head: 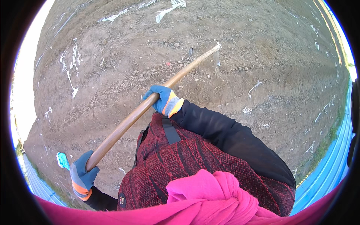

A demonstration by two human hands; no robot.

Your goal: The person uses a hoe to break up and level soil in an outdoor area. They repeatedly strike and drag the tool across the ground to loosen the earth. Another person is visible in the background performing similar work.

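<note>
A long wooden tool handle [123, 128] runs diagonally from the lower left to the upper middle. My left hand [84, 174], in a blue-grey glove with an orange cuff, is closed around its lower end. Farther up, near the handle's middle, my right hand [163, 99] grips it in a matching glove. At the far end a thin metal blade [218, 59] points down at the soil, seen nearly edge-on; the kind of tool head cannot be told for certain. Stones and loose soil [168, 66] lie beside the handle's upper part.
Bare brown soil with low ridges surrounds me. Torn whitish plastic film [173, 8] lies scattered, with more strips [69, 70] at left. A bright blue item [62, 161] is beside my left hand. Blue corrugated sheeting [323, 168] borders the ground at lower right, behind a grassy strip [323, 157].
</note>
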